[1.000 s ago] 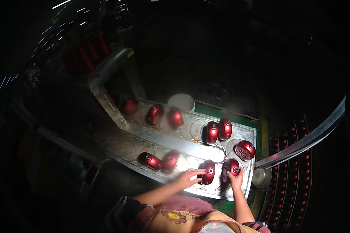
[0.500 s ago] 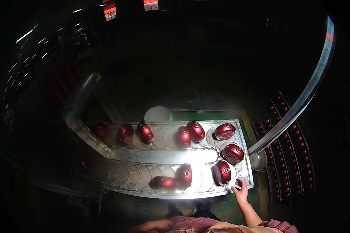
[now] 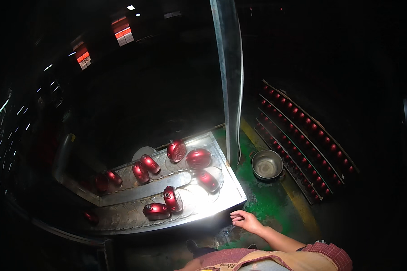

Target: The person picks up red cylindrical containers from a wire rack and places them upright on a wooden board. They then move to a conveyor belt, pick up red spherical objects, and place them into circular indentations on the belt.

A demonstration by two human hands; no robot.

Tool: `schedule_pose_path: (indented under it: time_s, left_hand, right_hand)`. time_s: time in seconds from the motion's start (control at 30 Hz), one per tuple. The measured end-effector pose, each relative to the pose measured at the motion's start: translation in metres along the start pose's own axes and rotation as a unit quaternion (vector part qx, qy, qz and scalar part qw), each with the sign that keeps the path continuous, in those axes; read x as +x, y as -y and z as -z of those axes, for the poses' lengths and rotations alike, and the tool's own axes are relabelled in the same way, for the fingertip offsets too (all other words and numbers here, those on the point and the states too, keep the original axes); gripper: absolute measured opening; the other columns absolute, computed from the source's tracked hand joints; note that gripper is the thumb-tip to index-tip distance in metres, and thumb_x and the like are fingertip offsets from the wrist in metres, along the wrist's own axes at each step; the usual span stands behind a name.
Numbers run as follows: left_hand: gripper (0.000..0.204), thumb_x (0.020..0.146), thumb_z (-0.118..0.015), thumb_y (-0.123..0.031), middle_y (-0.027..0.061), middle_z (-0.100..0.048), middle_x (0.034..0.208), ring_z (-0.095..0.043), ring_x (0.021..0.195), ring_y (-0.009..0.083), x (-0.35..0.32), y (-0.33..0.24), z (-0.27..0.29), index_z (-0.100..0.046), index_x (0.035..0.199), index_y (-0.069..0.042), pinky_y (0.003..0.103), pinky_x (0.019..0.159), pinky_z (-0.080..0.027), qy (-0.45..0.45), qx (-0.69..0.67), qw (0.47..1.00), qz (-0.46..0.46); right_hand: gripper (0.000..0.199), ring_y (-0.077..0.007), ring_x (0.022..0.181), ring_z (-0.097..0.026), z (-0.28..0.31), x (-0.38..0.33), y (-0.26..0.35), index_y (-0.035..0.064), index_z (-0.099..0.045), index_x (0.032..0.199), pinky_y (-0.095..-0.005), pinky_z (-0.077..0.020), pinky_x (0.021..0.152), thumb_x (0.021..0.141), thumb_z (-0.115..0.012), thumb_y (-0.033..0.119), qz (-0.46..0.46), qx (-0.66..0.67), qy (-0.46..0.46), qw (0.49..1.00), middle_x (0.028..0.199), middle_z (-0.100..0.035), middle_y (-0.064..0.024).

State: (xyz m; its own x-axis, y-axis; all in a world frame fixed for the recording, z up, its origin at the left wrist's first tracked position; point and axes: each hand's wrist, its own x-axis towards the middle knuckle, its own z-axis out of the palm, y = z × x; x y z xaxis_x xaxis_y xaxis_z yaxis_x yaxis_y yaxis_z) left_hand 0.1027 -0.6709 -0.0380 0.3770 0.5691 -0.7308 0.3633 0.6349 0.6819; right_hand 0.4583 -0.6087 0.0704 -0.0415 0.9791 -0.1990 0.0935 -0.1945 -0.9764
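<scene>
- The right hand (image 3: 247, 221) hung empty just off the near corner of the metal counter (image 3: 234, 194), palm inward, its fingers loosely bent and gripping nothing.
- The left hand I could not see; only a bit of that arm showed at the bottom edge, so whether it held anything I couldn't tell.
- Taking the right hand as the clock's centre, with twelve pointing away from the person, the nearest red shell (image 3: 207, 180) lay between ten and eleven, blurred under the glare.
- A tilted shell (image 3: 169, 198) and a lying shell (image 3: 156, 211) sat close together at about nine, on the counter's near side.
- A broad shell (image 3: 198, 158) rested at eleven, with a patterned-face shell (image 3: 176, 150) just to its left.
- At ten, on the far side, two leaning shells (image 3: 145, 168) stood side by side.
- A metal pot (image 3: 267, 168) stood at one o'clock, with long rows of small red pieces (image 3: 308, 121) beyond it; a tall post (image 3: 232, 77) rose near twelve.
- The shells looked stiff, smooth and rounded, so I judged them slippery and their gloss easy to scuff; their weight I couldn't judge.
- The surest hold seemed to be fingers and thumb spread across opposite sides of the rim, rather than a pinch on the small stub.
</scene>
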Motion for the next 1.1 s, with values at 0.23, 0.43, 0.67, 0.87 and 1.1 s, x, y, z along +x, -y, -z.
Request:
schedule_pose_path:
  time_s: [0.23, 0.43, 0.67, 0.87, 1.1]
  left_hand:
    - [0.029, 0.087, -0.066, -0.008, 0.0059, -0.066, 0.104, -0.061, 0.093, 0.0123, 0.022, -0.131, -0.14, -0.062, 0.114, 0.002, 0.027, 0.086, -0.048, 0.055, 0.197, 0.973, -0.104]
    - [0.014, 0.092, -0.059, -0.002, 0.0056, -0.063, 0.091, -0.059, 0.08, 0.0129, 0.065, -0.253, -0.23, -0.06, 0.106, 0.003, 0.028, 0.065, -0.049, 0.097, 0.246, 0.959, -0.099]
    - [0.018, 0.091, -0.065, -0.01, 0.0015, -0.065, 0.096, -0.058, 0.085, 0.0102, 0.199, -0.338, -0.318, -0.064, 0.107, -0.001, 0.025, 0.076, -0.049, 0.149, 0.219, 0.963, -0.044]
    - [0.016, 0.09, -0.064, -0.004, -0.0021, -0.065, 0.09, -0.056, 0.079, 0.0067, 0.323, -0.439, -0.385, -0.067, 0.106, -0.003, 0.022, 0.071, -0.045, 0.158, 0.177, 0.964, -0.117]
    - [0.018, 0.087, -0.068, -0.001, 0.0015, -0.068, 0.098, -0.061, 0.09, 0.0096, 0.436, -0.645, -0.465, -0.068, 0.105, -0.001, 0.024, 0.086, -0.048, 0.226, 0.178, 0.913, -0.289]
  right_hand:
    - [0.039, -0.0148, 0.098, -0.063, 0.129, -0.05, 0.016, 0.0007, -0.058, 0.121, -0.0292, -0.0527, 0.084, 0.083, -0.069, 0.001, 0.074, 0.073, -0.113, 0.988, 0.113, -0.064, -0.0101]
    - [0.04, -0.0154, 0.096, -0.064, 0.231, -0.066, 0.0, 0.0028, -0.058, 0.12, -0.0296, -0.0521, 0.084, 0.081, -0.068, 0.0, 0.054, 0.095, -0.225, 0.968, 0.113, -0.066, -0.0099]
    - [0.039, -0.0155, 0.095, -0.063, 0.377, -0.048, -0.039, 0.0026, -0.058, 0.12, -0.0301, -0.0507, 0.087, 0.082, -0.069, 0.002, 0.019, 0.039, -0.319, 0.947, 0.107, -0.066, -0.0088]
    - [0.035, -0.0153, 0.099, -0.062, 0.522, -0.032, -0.034, 0.0022, -0.058, 0.118, -0.0305, -0.0484, 0.09, 0.084, -0.066, 0.0, 0.014, 0.022, -0.393, 0.919, 0.104, -0.066, -0.0075]
    - [0.034, -0.0124, 0.099, -0.061, 0.723, -0.007, 0.006, 0.0053, -0.06, 0.117, -0.0293, -0.0487, 0.091, 0.085, -0.068, 0.001, 0.026, 0.006, -0.51, 0.86, 0.104, -0.066, -0.0046]
